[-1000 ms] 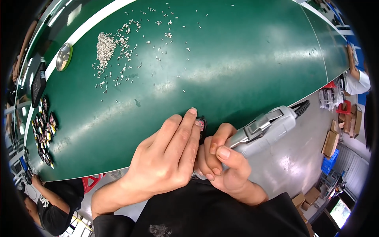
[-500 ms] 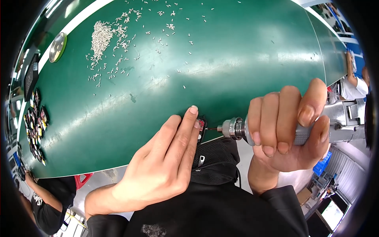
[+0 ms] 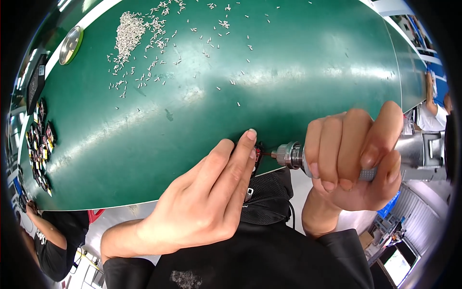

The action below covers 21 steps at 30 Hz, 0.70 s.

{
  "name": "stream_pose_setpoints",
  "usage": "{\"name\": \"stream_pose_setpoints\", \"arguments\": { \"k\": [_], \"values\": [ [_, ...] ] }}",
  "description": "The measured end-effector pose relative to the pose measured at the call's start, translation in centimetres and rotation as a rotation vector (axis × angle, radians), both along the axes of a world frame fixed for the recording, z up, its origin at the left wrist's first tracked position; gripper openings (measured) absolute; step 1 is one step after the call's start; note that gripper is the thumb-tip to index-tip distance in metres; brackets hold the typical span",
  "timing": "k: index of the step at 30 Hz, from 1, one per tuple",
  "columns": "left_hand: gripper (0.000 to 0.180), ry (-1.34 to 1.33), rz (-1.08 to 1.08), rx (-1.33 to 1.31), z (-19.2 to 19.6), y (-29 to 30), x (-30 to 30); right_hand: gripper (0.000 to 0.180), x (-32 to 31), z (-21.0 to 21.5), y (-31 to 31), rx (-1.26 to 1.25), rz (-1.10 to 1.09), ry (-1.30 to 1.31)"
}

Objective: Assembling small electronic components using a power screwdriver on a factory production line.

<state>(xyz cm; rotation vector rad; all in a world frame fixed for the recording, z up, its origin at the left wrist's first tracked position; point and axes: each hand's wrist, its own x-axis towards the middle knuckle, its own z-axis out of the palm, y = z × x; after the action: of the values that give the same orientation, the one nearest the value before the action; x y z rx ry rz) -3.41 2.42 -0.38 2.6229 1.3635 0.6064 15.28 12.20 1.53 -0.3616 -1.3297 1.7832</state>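
A: Where does the work sit at this moment?

B: Low in the frame, just right of centre, at the near edge of the green tabletop. A small dark part with red bits lies there, mostly hidden under the fingertips of the left hand, which presses flat on it, fingers stretched out, closed around nothing.

A: And the right hand?

B: It is clenched round a silver power screwdriver that lies almost level, coming in from the right edge. Its chuck and thin bit point left and meet the small part right beside the left fingertips.

A: What would doing this well call for?

B: Probably keeping the bit in line with the screw, the left hand's pressure steady so the part cannot twist, and the fingertips clear of the turning tip. The part is too covered to tell how the bit is seated.

A: Anything else nearby?

B: Loose small metal pins heaped and scattered in the upper left, well apart from the hands, and more dark parts along the left edge.
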Motion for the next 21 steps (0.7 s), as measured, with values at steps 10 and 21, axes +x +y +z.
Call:
{"name": "stream_pose_setpoints", "arguments": {
  "k": [10, 21],
  "values": [
    [0.040, 0.038, -0.060, -0.019, 0.9, 0.6, -1.3, 0.024, -2.2, 0.8, 0.0, 0.058, 0.029, -0.028],
    [0.036, 0.012, -0.058, 0.022, 1.0, -1.2, -2.0, 0.019, -3.4, 1.9, 3.1, 0.178, 0.622, 0.407]
  ]
}}
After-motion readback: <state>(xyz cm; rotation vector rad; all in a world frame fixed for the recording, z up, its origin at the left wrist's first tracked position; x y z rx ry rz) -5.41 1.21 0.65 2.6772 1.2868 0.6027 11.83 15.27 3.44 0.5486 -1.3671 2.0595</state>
